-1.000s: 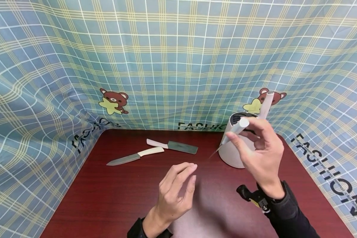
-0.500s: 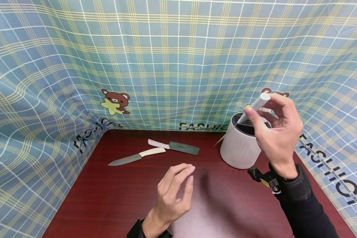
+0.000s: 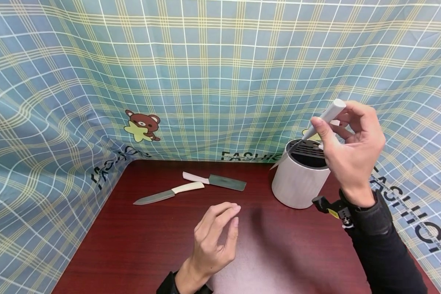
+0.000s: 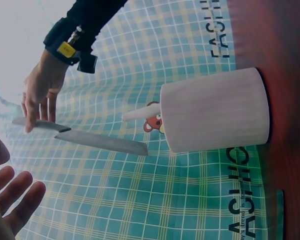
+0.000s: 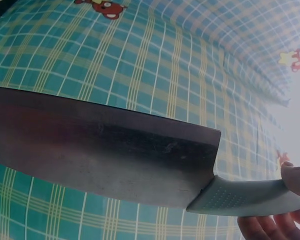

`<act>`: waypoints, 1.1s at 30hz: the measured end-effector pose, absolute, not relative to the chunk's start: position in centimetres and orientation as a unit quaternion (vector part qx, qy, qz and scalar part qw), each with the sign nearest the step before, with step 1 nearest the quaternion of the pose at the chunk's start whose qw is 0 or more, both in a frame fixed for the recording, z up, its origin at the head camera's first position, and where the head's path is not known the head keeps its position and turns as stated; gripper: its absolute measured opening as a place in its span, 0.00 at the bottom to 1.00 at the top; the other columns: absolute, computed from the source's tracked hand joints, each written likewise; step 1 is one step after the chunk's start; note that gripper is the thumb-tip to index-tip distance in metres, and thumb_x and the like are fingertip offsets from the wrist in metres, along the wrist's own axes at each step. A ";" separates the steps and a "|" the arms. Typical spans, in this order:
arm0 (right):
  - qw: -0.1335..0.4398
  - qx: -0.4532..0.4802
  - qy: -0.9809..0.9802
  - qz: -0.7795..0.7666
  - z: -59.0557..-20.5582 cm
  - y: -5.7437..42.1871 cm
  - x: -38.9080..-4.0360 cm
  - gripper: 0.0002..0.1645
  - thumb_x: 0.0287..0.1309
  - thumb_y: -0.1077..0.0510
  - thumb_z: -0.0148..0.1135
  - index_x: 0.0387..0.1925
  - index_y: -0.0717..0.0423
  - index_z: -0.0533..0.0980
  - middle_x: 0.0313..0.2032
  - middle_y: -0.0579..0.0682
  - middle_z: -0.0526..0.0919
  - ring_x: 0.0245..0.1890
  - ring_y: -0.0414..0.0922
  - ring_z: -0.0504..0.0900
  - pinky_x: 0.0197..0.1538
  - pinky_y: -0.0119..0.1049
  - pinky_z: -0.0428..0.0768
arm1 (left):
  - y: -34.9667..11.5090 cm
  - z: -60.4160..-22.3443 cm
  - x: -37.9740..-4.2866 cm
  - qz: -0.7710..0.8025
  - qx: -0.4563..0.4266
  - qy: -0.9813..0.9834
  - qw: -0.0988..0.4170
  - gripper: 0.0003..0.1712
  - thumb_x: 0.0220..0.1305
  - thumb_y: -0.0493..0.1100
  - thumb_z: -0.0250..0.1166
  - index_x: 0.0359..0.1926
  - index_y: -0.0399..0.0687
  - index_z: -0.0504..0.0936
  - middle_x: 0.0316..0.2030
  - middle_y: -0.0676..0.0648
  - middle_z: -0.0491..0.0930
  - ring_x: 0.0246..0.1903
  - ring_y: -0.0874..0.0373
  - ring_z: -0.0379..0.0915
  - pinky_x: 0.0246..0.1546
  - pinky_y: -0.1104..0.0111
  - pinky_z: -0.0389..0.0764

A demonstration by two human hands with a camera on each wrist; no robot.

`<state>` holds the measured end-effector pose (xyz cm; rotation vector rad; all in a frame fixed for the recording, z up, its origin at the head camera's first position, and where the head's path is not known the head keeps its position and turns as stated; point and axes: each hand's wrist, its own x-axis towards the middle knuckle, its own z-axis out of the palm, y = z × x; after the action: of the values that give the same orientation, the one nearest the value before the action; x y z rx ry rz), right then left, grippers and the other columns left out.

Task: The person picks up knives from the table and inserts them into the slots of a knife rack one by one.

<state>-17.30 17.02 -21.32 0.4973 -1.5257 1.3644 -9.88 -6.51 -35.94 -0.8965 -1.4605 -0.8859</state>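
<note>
Grey-handled, broad metal-bladed knife (image 5: 155,155): was pinched by the right-hand grip (image 3: 356,149), tilted near the rim of the white cylindrical slotted holder (image 3: 299,188). Left-hand grip (image 3: 210,249): hung half-open, empty. Judged risk: slanted blade could have snagged the rim, twisting loose.

Kitchen knife (image 4: 97,140): broad grey blade (image 5: 100,150), pale dotted handle (image 5: 240,197) pinched by the right hand (image 3: 356,147)
Knife block (image 3: 299,185): white, round, upright, black slotted top
Blade: slants down above the block, apparently apart from it
</note>
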 end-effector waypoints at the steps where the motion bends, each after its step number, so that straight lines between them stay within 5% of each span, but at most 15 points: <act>1: 0.497 0.205 -0.630 0.560 -21.2 17.1 -17.5 0.23 0.47 0.71 0.75 0.47 0.73 0.79 0.37 0.43 0.80 0.31 0.38 0.80 0.44 0.25 0.86 | -6.5 -36.0 -9.9 -0.378 -0.382 -0.622 0.570 0.09 0.66 0.30 0.59 0.42 0.26 0.83 0.37 0.36 0.83 0.36 0.48 0.83 0.40 0.68 0.85; 33: 0.534 0.091 -0.643 0.541 -21.8 21.7 -24.3 0.20 0.48 0.60 0.80 0.44 0.54 0.82 0.39 0.41 0.82 0.37 0.36 0.84 0.40 0.20 0.83 | -7.2 -36.1 -9.7 -0.369 -0.373 -0.626 0.577 0.09 0.66 0.29 0.59 0.41 0.27 0.84 0.36 0.36 0.84 0.35 0.49 0.83 0.40 0.69 0.85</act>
<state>-24.27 21.72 -21.81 0.2179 -1.5328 1.2896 -9.71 -7.24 -36.12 -0.8722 -1.4652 -0.8638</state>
